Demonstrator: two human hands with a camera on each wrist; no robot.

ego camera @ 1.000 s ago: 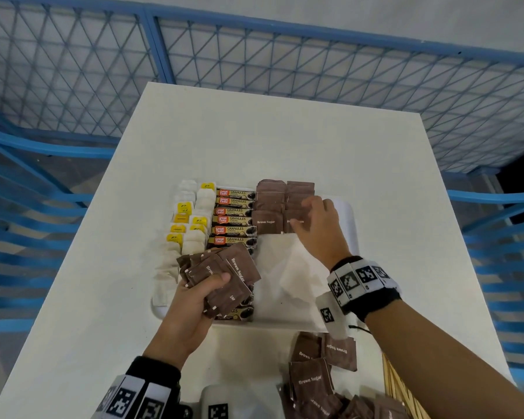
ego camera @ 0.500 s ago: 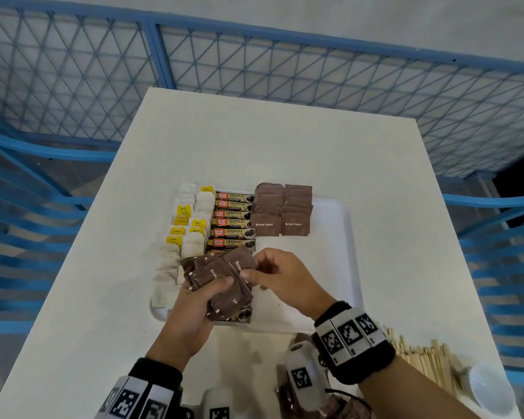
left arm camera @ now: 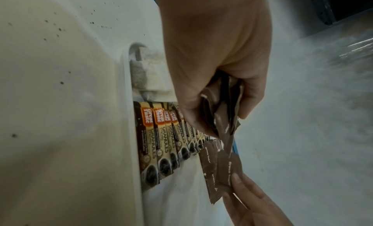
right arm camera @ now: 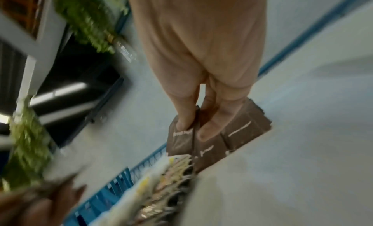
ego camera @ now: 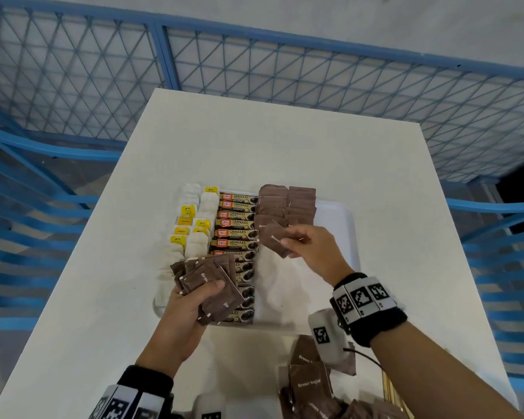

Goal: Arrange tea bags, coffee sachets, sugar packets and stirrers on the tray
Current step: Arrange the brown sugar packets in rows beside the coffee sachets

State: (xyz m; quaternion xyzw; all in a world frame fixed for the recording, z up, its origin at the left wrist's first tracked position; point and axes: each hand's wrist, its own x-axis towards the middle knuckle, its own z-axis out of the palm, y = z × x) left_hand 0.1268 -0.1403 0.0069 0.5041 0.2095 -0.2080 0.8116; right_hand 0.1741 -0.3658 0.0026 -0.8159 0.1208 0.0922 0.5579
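Note:
A white tray (ego camera: 344, 213) on the table carries white tea bags (ego camera: 195, 234) with yellow tags at its left, a column of coffee sachets (ego camera: 236, 234) beside them, and two rows of brown sugar packets (ego camera: 286, 204) at the far middle. My left hand (ego camera: 191, 306) grips a fanned bunch of brown sugar packets (ego camera: 209, 285) over the tray's near left; in the left wrist view the bunch (left arm camera: 220, 111) sticks out past the fingers. My right hand (ego camera: 312, 246) pinches a single brown sugar packet (ego camera: 276, 238) just in front of the laid rows, its fingers (right arm camera: 183, 117) clamped on it.
More loose brown sugar packets (ego camera: 309, 385) lie on the table near its front edge, with wooden stirrers (ego camera: 390, 391) to their right. The tray's right half (ego camera: 288, 282) is bare. Blue mesh fencing (ego camera: 254, 74) surrounds the white table (ego camera: 270, 146).
My right hand placed a packet on the rows, came back to the bunch in my left hand, pulled one packet out and has carried it forward again toward the rows.

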